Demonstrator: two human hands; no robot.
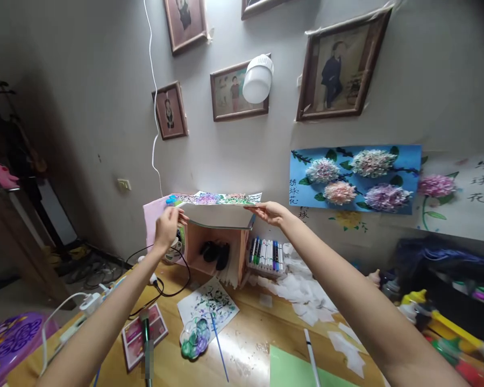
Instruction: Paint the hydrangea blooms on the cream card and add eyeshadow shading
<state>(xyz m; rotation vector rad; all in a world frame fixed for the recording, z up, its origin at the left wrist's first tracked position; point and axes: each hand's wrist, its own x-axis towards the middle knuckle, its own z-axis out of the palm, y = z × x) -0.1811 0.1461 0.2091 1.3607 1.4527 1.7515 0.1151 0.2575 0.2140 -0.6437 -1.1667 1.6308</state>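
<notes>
Both my arms reach forward over the desk. A painted sheet of paper (218,215) spans the space between my hands, above a pink box-shaped shelf (193,247). Its far part carries purple, red and green dabs of paint, and its near edge sags in a curve. At the left end, my left hand (168,228) is closed on the sheet. My right hand (269,213) pinches the right edge between thumb and fingers. Dark objects (218,253) sit inside the shelf. A blue item (171,200) shows just beyond my left hand.
On the desk lie a paint palette (194,338), a blue brush (219,344), a paint-spotted paper (221,303), a pink palette case (161,330) and green paper (290,368). Markers (267,253) stand by crumpled tissues (306,293). Black cable (187,279) loops left.
</notes>
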